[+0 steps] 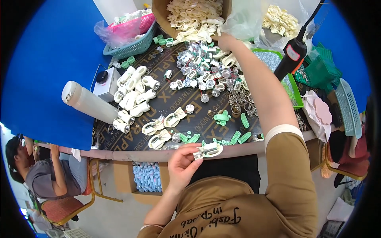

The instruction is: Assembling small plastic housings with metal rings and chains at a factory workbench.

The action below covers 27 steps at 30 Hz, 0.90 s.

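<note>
In the head view, the left hand (183,164) holds a small white oval plastic housing (209,150) pinched between thumb and fingertips at the near edge of the dark work table (222,119), at about six o'clock of the table, close to the body, probably so that the piece stays steady and easy to look into. The housing looks pale cream, flat and oval, with a clear or silvery insert seated in its open face. The right hand (227,41) stretches far out to twelve o'clock, fingers curled down at the edge of the heap of small clear-and-silver parts (204,65) just before the cardboard box of cream pieces (190,16); whether it grips one already cannot be told. Similar open housings (160,131) lie at about nine o'clock from the held one, and green clips (232,127) are scattered at its one o'clock, all within short reach.
</note>
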Tool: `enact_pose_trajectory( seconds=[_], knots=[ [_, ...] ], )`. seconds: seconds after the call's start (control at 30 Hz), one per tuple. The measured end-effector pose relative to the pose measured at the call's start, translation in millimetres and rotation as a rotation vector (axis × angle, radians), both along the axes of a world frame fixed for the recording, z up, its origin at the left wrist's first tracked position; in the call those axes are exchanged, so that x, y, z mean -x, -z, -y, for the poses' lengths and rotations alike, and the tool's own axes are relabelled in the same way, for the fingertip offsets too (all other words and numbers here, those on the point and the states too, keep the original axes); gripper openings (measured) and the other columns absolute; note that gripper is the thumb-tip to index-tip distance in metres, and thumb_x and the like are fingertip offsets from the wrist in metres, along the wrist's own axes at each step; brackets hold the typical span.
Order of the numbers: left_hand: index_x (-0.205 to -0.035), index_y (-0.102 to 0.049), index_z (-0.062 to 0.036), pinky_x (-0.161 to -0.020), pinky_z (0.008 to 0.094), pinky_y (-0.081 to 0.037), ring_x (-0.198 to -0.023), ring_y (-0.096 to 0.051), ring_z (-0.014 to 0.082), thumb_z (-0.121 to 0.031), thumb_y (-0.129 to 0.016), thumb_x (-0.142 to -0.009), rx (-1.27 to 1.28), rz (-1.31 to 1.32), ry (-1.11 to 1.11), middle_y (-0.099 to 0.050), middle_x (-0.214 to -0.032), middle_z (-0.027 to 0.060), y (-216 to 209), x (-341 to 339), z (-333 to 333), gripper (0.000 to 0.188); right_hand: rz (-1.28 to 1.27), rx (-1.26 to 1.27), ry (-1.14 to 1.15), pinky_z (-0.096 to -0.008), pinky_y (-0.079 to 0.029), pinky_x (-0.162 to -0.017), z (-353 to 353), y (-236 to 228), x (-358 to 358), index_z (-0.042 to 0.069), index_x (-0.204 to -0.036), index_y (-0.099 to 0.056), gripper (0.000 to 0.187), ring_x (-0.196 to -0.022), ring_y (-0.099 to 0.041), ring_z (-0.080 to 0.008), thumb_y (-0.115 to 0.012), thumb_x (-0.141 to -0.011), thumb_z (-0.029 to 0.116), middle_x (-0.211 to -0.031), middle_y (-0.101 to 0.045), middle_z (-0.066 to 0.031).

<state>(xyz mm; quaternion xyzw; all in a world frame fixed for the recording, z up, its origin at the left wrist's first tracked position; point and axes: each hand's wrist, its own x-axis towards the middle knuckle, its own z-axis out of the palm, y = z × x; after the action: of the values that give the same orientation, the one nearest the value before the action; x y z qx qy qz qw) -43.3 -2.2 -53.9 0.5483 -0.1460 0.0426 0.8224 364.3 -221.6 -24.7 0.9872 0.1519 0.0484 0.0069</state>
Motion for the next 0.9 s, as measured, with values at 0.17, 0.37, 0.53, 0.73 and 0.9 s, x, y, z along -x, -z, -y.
enact_pose_trajectory(
  seconds=[0.17, 0.37, 0.53, 0.73, 0.9],
  knots=[
    [-0.102, -0.052, 0.0024, -0.088, 0.0319, -0.044, -0.103, -0.052, 0.0209, 0.011, -0.059, -0.076, 0.007, -0.059, -0.053, -0.05, -0.114, 0.0175, 1, 7, -6, 0.028, 0.081, -0.185, 0.056, -0.0413, -0.045, -0.081, -23, -15, 28, 0.008, -0.104, -0.055, 0.028, -0.095, -0.056, -0.0339, -0.057, -0.076, 0.013, -0.103, -0.058, -0.0175],
    [-0.104, -0.051, 0.0033, -0.088, 0.0308, -0.045, -0.103, -0.052, 0.0194, 0.013, -0.056, -0.078, -0.002, -0.028, -0.021, -0.048, -0.116, 0.0159, 2, 5, -2, 0.028, -0.176, -1.422, 0.076, -0.0293, -0.048, -0.068, -22, -48, 76, 0.005, -0.1, -0.054, 0.025, -0.076, -0.06, -0.0168, -0.061, -0.077, 0.01, -0.093, -0.06, -0.0083],
    [-0.103, -0.052, 0.0032, -0.09, 0.0313, -0.044, -0.106, -0.05, 0.02, 0.014, -0.056, -0.077, 0.027, -0.008, -0.043, -0.048, -0.115, 0.0154, 2, 5, -5, 0.029, -0.206, -1.131, -0.275, -0.0234, -0.045, -0.069, -11, -101, 237, 0.003, -0.102, -0.057, 0.026, -0.08, -0.055, -0.0096, -0.062, -0.077, 0.006, -0.098, -0.058, -0.0035],
    [-0.104, -0.053, 0.0028, -0.09, 0.0314, -0.043, -0.104, -0.051, 0.0196, 0.011, -0.059, -0.076, 0.051, -0.016, -0.06, -0.049, -0.114, 0.0161, -2, -1, -3, 0.03, -0.296, -0.422, -0.462, -0.0314, -0.04, -0.071, 60, -109, 349, 0.004, -0.078, -0.057, 0.009, -0.081, -0.049, -0.0233, -0.055, -0.07, -0.002, -0.08, -0.049, -0.0072],
    [-0.103, -0.053, 0.0026, -0.089, 0.0309, -0.043, -0.103, -0.051, 0.0192, 0.011, -0.059, -0.076, 0.008, -0.035, -0.07, -0.05, -0.114, 0.0161, -3, -4, 0, 0.029, -0.352, 0.009, -0.414, -0.0345, -0.037, -0.07, 88, -79, 382, 0.005, -0.078, -0.052, 0.021, -0.084, -0.045, -0.0262, -0.056, -0.058, -0.003, -0.078, -0.048, -0.0075]
  ],
)
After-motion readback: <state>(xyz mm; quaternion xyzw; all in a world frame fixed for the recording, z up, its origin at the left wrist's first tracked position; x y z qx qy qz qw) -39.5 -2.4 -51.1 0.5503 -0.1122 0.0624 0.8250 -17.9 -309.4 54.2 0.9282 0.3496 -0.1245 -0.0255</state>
